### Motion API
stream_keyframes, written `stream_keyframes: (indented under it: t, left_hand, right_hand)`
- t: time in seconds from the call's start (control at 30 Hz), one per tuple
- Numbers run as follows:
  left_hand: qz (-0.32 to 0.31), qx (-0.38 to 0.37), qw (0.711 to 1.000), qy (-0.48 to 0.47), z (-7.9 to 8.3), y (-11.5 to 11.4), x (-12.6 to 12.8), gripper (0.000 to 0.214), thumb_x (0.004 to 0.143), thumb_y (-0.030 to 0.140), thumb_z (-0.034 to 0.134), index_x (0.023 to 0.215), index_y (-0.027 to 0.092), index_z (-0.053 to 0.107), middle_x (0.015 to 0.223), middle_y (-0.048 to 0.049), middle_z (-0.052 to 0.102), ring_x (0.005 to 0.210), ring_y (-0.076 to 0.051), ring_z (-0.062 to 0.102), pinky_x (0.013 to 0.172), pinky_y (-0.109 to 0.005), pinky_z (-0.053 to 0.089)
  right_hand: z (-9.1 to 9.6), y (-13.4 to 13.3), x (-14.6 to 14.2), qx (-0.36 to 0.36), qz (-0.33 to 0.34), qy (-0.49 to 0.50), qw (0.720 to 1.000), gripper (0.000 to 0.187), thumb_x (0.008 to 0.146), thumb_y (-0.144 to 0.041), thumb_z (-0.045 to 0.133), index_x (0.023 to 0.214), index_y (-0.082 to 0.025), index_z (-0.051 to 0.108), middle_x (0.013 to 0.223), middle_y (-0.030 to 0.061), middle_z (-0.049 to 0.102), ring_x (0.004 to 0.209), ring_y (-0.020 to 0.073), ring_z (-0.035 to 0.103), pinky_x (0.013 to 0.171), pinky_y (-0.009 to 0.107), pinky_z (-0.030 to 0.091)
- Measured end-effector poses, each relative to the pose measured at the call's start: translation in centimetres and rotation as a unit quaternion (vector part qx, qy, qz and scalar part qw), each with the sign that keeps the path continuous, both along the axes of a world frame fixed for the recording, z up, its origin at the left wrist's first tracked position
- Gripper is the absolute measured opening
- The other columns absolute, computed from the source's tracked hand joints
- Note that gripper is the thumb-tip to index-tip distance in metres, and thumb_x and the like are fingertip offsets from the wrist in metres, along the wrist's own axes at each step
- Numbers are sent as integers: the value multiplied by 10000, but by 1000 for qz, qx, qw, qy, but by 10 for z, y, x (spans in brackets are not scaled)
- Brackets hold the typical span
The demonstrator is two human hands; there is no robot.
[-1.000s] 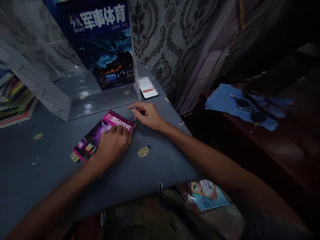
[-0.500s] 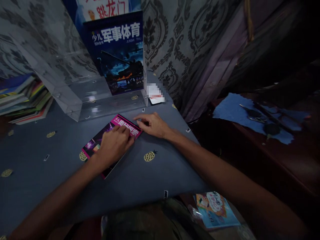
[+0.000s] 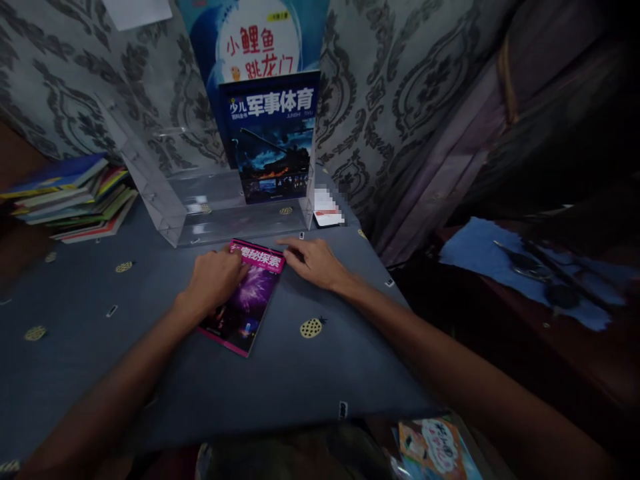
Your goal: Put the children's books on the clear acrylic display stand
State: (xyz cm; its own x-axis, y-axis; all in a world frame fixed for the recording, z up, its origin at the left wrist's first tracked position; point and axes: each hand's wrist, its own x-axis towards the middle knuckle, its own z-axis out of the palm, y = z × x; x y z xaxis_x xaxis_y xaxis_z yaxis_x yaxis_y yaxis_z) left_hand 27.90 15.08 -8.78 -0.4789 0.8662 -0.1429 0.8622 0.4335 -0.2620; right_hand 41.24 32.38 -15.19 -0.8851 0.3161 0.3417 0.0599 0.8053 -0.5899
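A book (image 3: pixel 255 293) with a magenta and purple cover and Chinese title lies flat on the cloth-covered table. My left hand (image 3: pixel 216 281) is closed over its upper left side, fingers bent onto the cover. At the book's upper right corner rests my right hand (image 3: pixel 316 263), its index finger stretched out along the top edge and its fingers apart. Just beyond both hands stands a clear acrylic rack (image 3: pixel 167 220). A dark blue book with a tank on its cover (image 3: pixel 275 143) leans upright in it, before a taller light blue book (image 3: pixel 260 40).
A stack of books (image 3: pixel 75 193) sits at the table's far left. Beside the rack's right end lies a white, partly blurred item (image 3: pixel 327 213). A red-brown surface on the right bears a blue cloth (image 3: pixel 470 250) with dark tools. Another colourful book (image 3: pixel 435 447) is below the table edge.
The magenta book has turned so its lower end swung right and it lies straighter. My left hand has shifted to its left side. The view has tilted up and left.
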Motion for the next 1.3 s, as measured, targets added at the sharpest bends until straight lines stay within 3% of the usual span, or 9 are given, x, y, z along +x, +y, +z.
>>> stream_keyframes:
  t: [0.3, 0.6, 0.8, 1.03, 1.2, 1.3]
  left_hand:
    - [34, 49, 998, 11, -9, 0, -16, 453, 1026, 362, 357, 1143, 89, 699, 1115, -226, 696, 972, -360, 714, 742, -404, 526]
    - [38, 49, 998, 15, -10, 1, -21, 461, 1033, 382, 343, 1143, 103, 693, 1128, -201, 684, 963, -343, 715, 700, -372, 524]
    - [-3, 75, 996, 42, -17, -1, -22, 458, 1041, 338, 312, 1097, 86, 690, 1157, -198, 675, 1109, -344, 644, 759, -396, 546]
    - [-2, 67, 997, 40, -20, 1, -26, 427, 1034, 346, 350, 1126, 81, 672, 1157, -198, 682, 1100, -334, 643, 794, -395, 541]
    - [-13, 66, 997, 47, -23, 0, -25, 419, 1035, 321, 330, 1146, 95, 665, 1158, -198, 680, 1090, -345, 646, 831, -425, 529]
    - [-17, 70, 996, 51, -25, 0, -25, 425, 1036, 316, 323, 1147, 91, 666, 1156, -207, 679, 1095, -353, 643, 862, -450, 518]
  right_hand:
    - [-12, 13, -35, 1, 34, 0, 999, 312, 968, -169, 504, 1225, -151, 679, 1195, 135, 738, 1091, 250, 688, 976, 404, 502]
    - [-24, 16, -46, 25, 50, 18, 998, 289, 944, -138, 516, 1170, -180, 692, 1181, 105, 731, 1117, 252, 646, 1020, 437, 483]
    - [-29, 17, -43, 39, 54, 15, 998, 307, 951, -154, 533, 1225, -155, 671, 1278, 133, 700, 1197, 266, 621, 1064, 470, 462]
    - [-27, 4, -27, 110, 47, -32, 992, 396, 975, -313, 578, 1327, -136, 626, 1461, 160, 578, 1392, 297, 492, 1156, 533, 374]
    - [-23, -7, -5, 125, 78, -59, 987, 516, 993, -486, 565, 1408, -181, 570, 1529, 138, 514, 1457, 301, 415, 1191, 558, 317]
    - [-21, -11, 8, 122, 97, -81, 984, 707, 924, -635, 606, 1454, -174, 526, 1592, 159, 423, 1498, 326, 344, 1218, 575, 262]
